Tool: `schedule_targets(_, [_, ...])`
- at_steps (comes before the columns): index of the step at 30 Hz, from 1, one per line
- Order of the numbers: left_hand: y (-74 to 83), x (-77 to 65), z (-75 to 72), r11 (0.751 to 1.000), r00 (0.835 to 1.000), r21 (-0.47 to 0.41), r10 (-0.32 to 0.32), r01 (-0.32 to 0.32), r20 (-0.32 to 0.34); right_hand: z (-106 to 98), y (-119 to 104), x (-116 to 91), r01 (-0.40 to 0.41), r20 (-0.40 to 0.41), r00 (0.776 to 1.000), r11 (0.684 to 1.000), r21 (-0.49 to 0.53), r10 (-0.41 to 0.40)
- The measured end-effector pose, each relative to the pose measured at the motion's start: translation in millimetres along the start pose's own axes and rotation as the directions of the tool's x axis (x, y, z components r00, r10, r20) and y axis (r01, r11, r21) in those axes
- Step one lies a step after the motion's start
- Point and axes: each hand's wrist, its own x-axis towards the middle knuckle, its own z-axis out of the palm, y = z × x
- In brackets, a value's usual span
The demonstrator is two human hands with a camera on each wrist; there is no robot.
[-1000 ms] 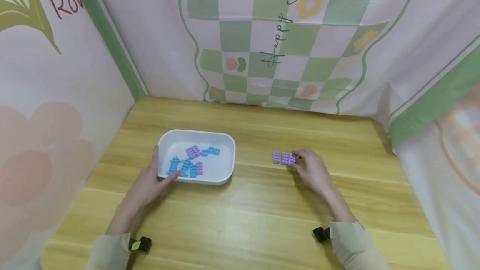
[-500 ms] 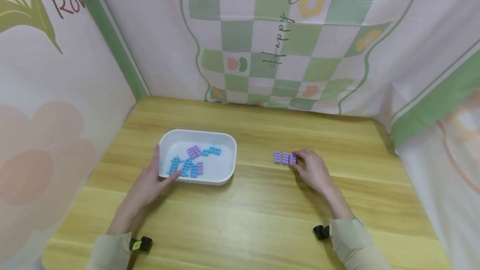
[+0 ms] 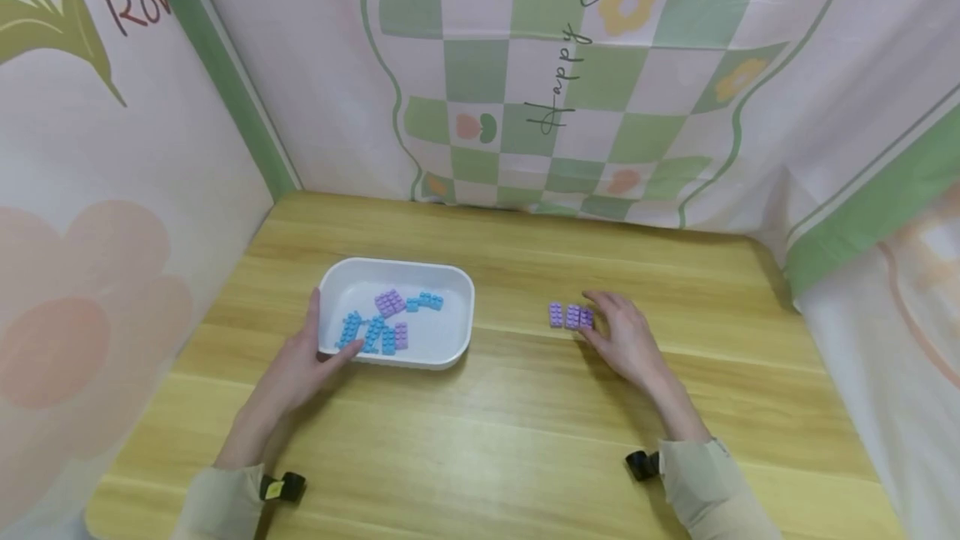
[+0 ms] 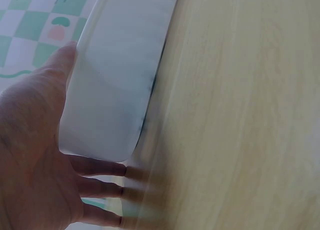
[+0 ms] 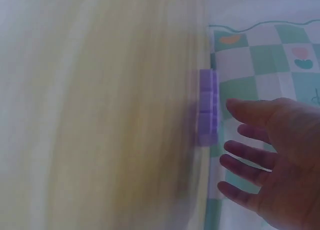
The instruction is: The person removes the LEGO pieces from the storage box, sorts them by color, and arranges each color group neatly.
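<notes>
A white plastic tray [image 3: 444,354] stands on the left of the table, with blue and purple toy building bricks inside. My left hand [image 3: 300,367] grips its near left corner, thumb over the rim and fingers along the outer wall. In the left wrist view the tray's side wall [image 4: 110,85] lies against that hand [image 4: 37,145]. To the right, three purple building bricks lie in a short row, among them a left brick [image 3: 555,314] set slightly apart. My right hand [image 3: 626,342] hovers at the row's right end; in the right wrist view its spread fingers [image 5: 245,155] are apart from the bricks [image 5: 206,107].
The wooden table [image 3: 480,448] spreads around the tray and the row of bricks. A checked curtain [image 3: 562,107] hangs along the back edge, with more patterned cloth at left and right. A small black device [image 3: 642,466] sits at the right sleeve.
My right fingers have spread and come off the rightmost purple brick, which now sits close against the middle one. The left hand and tray look unmoved.
</notes>
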Motion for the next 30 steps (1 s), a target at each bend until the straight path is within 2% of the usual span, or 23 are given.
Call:
schedule_targets(7, [0.7, -0.1, 0.2, 1.000, 1.000, -0.006, -0.003, 0.003, 0.005, -1, -30, 7, 0.102, -0.057, 0.994, 0.992, 0.070, -0.098])
schedule_targets(15, [1.4, -0.5, -0.1, 1.000, 1.000, -0.005, -0.009, 0.009, 0.010, 11, -65, 18, 0.237, -0.110, 0.968, 0.968, 0.087, -0.227])
schedule_targets(24, [0.5, -0.5, -0.2, 1.000, 1.000, 0.007, -0.013, 0.013, 0.005, 20, -110, 35, 0.248, -0.021, 0.969, 0.955, 0.161, -0.248])
schedule_targets(30, [0.5, -0.7, -0.9, 1.000, 1.000, 0.009, -0.014, 0.014, 0.007, 31, -128, 43, 0.250, 0.043, 0.964, 0.950, 0.189, -0.263])
